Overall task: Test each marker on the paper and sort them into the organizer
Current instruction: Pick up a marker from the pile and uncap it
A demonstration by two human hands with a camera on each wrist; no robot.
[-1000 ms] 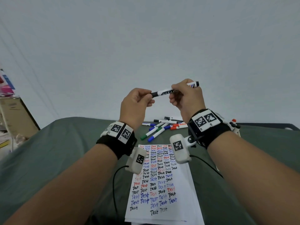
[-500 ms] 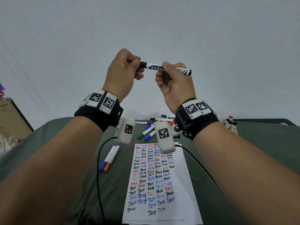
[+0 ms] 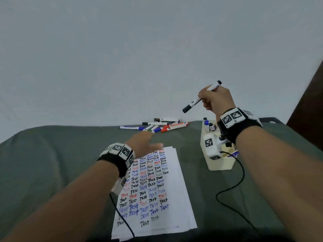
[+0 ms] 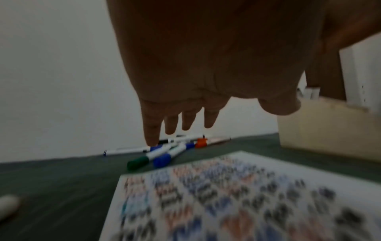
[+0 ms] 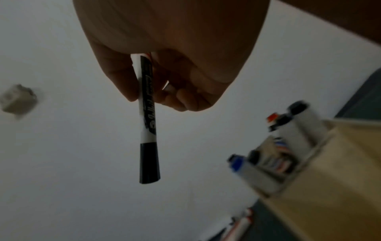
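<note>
Head view: I am holding the capped black marker [image 3: 201, 99] in my right hand [image 3: 216, 100], fingers curled round its barrel, above the cream organizer [image 3: 221, 165]. My left hand [image 3: 143, 142] is reaching, fingers spread and holding nothing, toward the untested markers [image 3: 157, 126] beyond the test paper [image 3: 157, 193]. The sorting step appears to be in hand; the next move calls for lowering the marker upright into a compartment. My right wrist is covering part of the organizer, so I cannot tell which compartment is free. Blur is smearing both wrist views.
</note>
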